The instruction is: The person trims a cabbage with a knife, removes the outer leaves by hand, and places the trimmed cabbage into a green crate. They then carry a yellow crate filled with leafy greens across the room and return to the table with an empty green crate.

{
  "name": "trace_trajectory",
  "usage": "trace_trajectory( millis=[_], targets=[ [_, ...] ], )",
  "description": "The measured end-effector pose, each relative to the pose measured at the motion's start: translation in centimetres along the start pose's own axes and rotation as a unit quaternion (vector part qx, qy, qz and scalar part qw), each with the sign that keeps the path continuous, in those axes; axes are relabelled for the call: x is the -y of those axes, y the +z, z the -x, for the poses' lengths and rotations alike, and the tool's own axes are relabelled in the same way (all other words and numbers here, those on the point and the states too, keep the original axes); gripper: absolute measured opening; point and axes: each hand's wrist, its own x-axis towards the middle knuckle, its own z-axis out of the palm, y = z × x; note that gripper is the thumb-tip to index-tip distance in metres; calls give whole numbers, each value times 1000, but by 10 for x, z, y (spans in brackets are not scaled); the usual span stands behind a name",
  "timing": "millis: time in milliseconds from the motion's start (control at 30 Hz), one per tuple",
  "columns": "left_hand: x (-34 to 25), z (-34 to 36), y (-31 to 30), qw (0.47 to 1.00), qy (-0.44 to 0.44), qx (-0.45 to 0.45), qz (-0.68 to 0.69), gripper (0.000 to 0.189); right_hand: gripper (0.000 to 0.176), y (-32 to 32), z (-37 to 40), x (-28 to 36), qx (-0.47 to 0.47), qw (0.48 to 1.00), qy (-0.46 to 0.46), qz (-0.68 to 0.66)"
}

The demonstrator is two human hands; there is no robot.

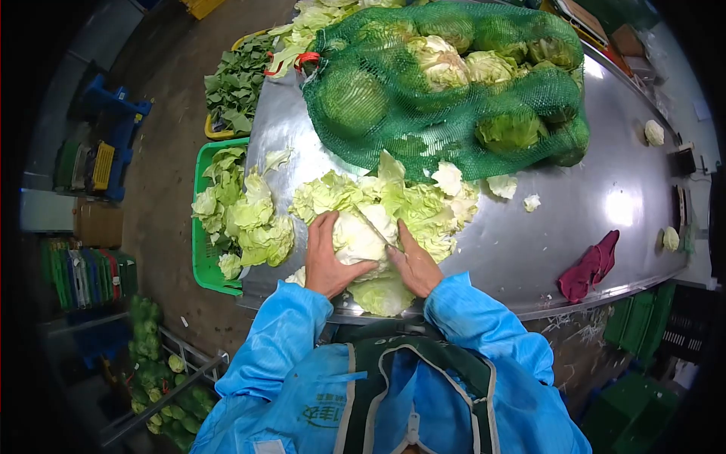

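A pale cabbage head (358, 240) sits at the near edge of a steel table (575, 204). My left hand (327, 257) presses on its left side, fingers wrapped over it. My right hand (414, 261) grips a knife (376, 227) whose blade lies across the top of the cabbage. Loose cut leaves (412, 200) are piled just behind the cabbage. A green net bag (454, 83) full of cabbages lies farther back on the table.
A green crate (203, 250) heaped with trimmed leaves stands left of the table, a yellow crate (215, 130) with dark greens behind it. A red cloth (590, 266) lies at the table's right. Small cabbage pieces (655, 132) sit far right. More cabbages (155, 371) lie on the floor.
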Motion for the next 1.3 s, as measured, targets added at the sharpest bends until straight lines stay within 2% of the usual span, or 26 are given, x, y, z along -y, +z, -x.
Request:
trace_trajectory(
  millis=[133, 200, 300, 400, 433, 467, 500, 533, 567, 600, 633, 667, 700, 733, 800, 833, 867, 900, 967, 1000, 1033, 1067, 1133, 1200, 1267, 1300],
  targets=[
    [9, -1, 12, 997, 57, -44, -11, 101, 56, -10, -20, -2, -12, 1000, 1, -6],
    [11, 4, 11, 997, 66, -48, -11, 100, 45, -14, -49, -25, -65, 994, 82, -28],
    [24, 11, 3, 995, 93, -30, 27, 105, 40, -20, -86, -50, -47, 998, 44, -22],
    [55, 25, -10, 992, 81, -17, 91, 110, 41, -23, -72, -13, -34, 999, 17, 3],
    [56, 31, -16, 988, 76, -14, 132, 99, 41, -19, -61, -1, -38, 999, -26, -4],
    [58, 33, -22, 988, 73, -16, 132, 99, 41, -27, -46, 34, 32, 997, 9, 72],
    [60, 38, -26, 965, -34, -18, 259, 90, 42, -15, -34, 36, -11, 990, -110, 90],
    [62, 47, -28, 914, -144, -21, 379, 80, 42, -10, -26, 49, -2, 991, -105, 88],
    [63, 45, -27, 899, -193, -39, 392, 68, 43, -10, -18, 69, 28, 984, -128, 118],
    [72, 44, -22, 931, -198, -63, 302, 67, 45, -8, -15, 79, 56, 975, -155, 149],
    [76, 47, -23, 899, -250, -36, 357, 66, 41, -6, -16, 81, 45, 979, -154, 127],
    [80, 49, -26, 862, -297, -8, 410, 66, 40, -5, -27, 71, 27, 995, -81, 49],
    [80, 51, -30, 862, -298, -15, 410, 66, 40, -5, -45, 46, 6, 1000, -4, -30],
    [78, 54, -33, 868, -282, 0, 408, 67, 41, 3, -76, -16, -100, 993, -30, -48],
    [83, 60, -35, 874, -264, 5, 408, 67, 37, -36, -90, -37, -134, 974, 147, -104],
    [92, 63, -32, 871, -253, 5, 421, 68, 47, -52, -96, -71, -131, 982, 106, -82],
    [98, 67, -31, 866, -246, 7, 435, 70, 51, -56, -95, -92, -214, 975, 48, -32],
    [93, 67, -32, 864, -229, -2, 449, 63, 52, -72, -73, -55, -191, 980, 48, 23],
    [110, 67, -24, 840, -252, -20, 479, 57, 56, -75, -35, 6, -199, 979, 30, 13],
    [122, 65, -19, 817, -272, -38, 506, 52, 60, -66, -22, 20, -209, 978, 9, 1],
    [136, 64, -18, 755, -305, -66, 577, 43, 64, -53, -12, 22, -180, 983, -27, 19],
    [131, 64, -21, 758, -304, -63, 574, 43, 68, -40, -3, 28, -152, 986, -64, 35],
    [111, 65, -26, 766, -359, -28, 533, 42, 75, -8, 16, 49, -9, 998, -51, -44],
    [83, 55, -27, 781, -389, 15, 489, 44, 81, 23, 12, 41, 56, 994, -78, 47],
    [73, 49, -18, 817, -350, 49, 456, 49, 84, 28, 1, 17, 5, 994, -93, 64],
    [68, 49, -13, 818, -345, 50, 457, 49, 82, 27, -4, 4, 29, 999, -33, 12]
  ],
)
